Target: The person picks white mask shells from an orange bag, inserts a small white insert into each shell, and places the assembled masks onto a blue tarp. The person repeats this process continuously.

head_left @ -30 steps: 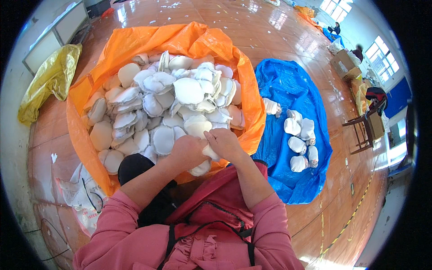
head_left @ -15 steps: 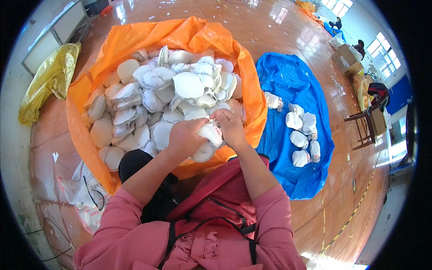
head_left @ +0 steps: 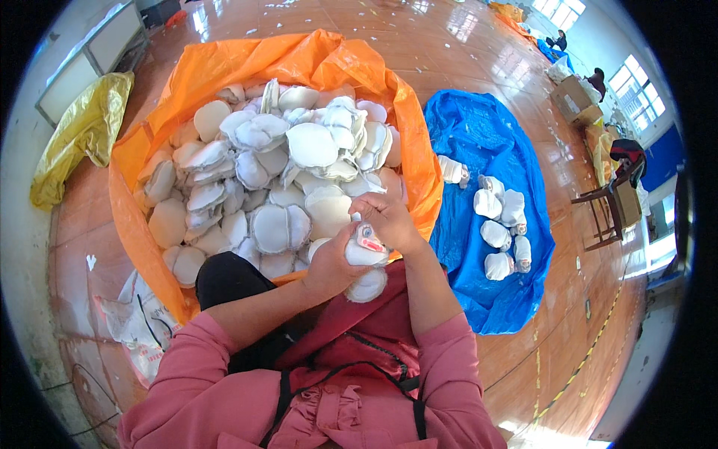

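Pad (head_left: 364,262), white and round, sits at frame centre, clamped between both hands: the left hand (head_left: 333,258) cups it from below to steady it while the right hand (head_left: 385,217) pinches its small pink label (head_left: 369,238). Behind, the pile (head_left: 277,176) fills the orange sheet (head_left: 247,63).

Matt white foam-like pads (head_left: 366,258) sit in the grip; beyond it, a glossy orange plastic sheet (head_left: 247,63), right a blue one (head_left: 479,135), on polished wood floor (head_left: 389,30).
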